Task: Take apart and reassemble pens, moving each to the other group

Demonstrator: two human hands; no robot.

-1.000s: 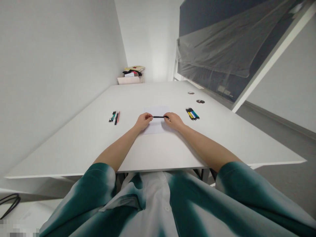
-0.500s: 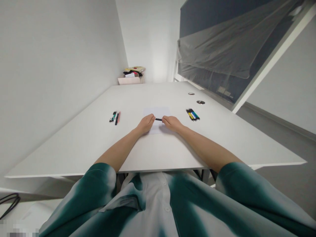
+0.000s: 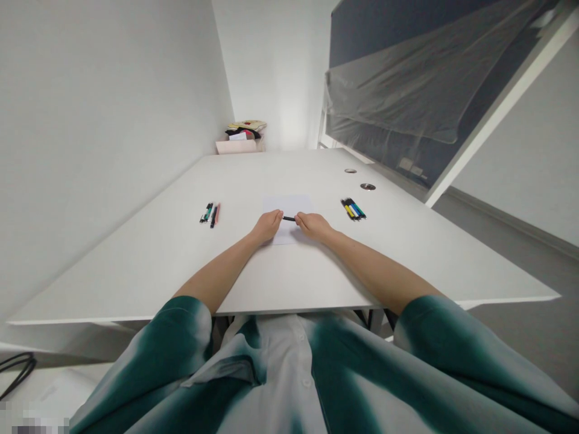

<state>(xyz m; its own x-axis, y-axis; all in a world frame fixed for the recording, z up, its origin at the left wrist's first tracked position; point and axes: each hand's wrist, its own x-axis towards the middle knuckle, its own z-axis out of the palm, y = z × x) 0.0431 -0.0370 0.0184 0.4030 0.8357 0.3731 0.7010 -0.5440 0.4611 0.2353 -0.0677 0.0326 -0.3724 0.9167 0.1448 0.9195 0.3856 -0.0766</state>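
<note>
A slim black pen lies level between my two hands, over a sheet of white paper. My left hand pinches its left end, with fingers closed. At the other end, my right hand grips the pen between thumb and fingers. Both hands rest low over the paper and cover parts of its sides. Whether the pen has a cap cannot be made out.
Several pens in green, black and pink lie on the left of the white table. Several yellow, white, blue and green markers lie to the right. Round metal grommets sit beyond them. A pink box holding items stands at the far end.
The hands and pen have shifted very slightly to the left. Both hands keep their grip on the pen, and everything else stays in place.
</note>
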